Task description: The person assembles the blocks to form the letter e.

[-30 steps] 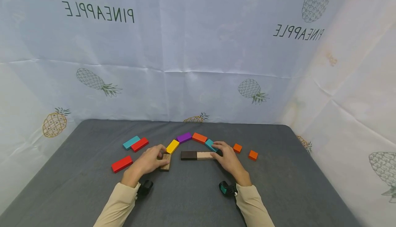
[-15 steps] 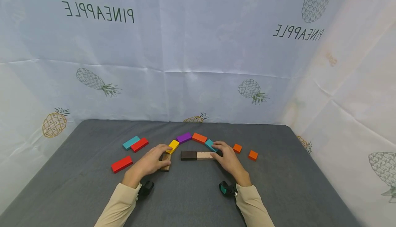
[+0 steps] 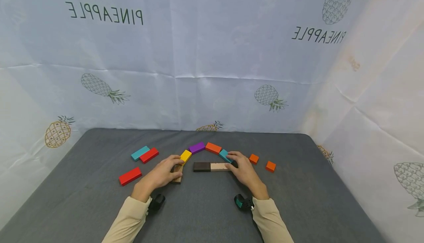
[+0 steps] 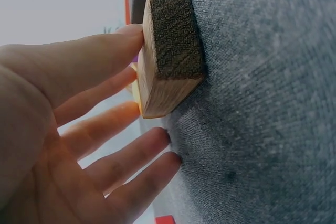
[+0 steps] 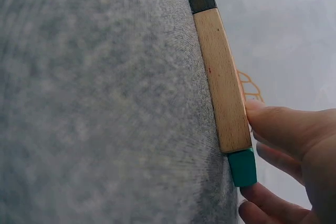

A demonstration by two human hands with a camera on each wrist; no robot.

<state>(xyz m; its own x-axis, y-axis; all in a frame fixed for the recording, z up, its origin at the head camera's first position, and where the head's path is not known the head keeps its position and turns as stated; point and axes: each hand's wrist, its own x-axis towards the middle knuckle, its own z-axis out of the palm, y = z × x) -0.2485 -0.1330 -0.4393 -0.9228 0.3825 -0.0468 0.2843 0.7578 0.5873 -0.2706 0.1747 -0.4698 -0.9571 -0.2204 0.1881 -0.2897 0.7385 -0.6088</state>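
Thumb against a brown wooden block (image 4: 178, 40), my left hand (image 3: 159, 173) rests its extended forefinger on the yellow block (image 3: 186, 155) just beyond. Its other fingers are spread, as the left wrist view shows. My right hand (image 3: 246, 171) lies at the other end of the arc, thumb touching the pale wooden block (image 5: 223, 77). Its fingers reach over the light blue block (image 3: 225, 154), and a fingertip meets a green block (image 5: 242, 167), mostly hidden in the head view. A purple block (image 3: 197, 147) and an orange block (image 3: 213, 147) bridge the arc between the hands.
A dark brown block (image 3: 201, 167) lies end to end with the pale one. Leftward are a blue block (image 3: 140, 153) and red blocks (image 3: 130, 176). Two small orange blocks (image 3: 254, 158) sit to the right. A pineapple-print cloth (image 3: 212, 52) hangs behind the grey table (image 3: 205, 213).
My left fingers have shifted slightly forward and right, from around the brown block onto the yellow one, which now sits marginally further right. The right hand stays where it was.
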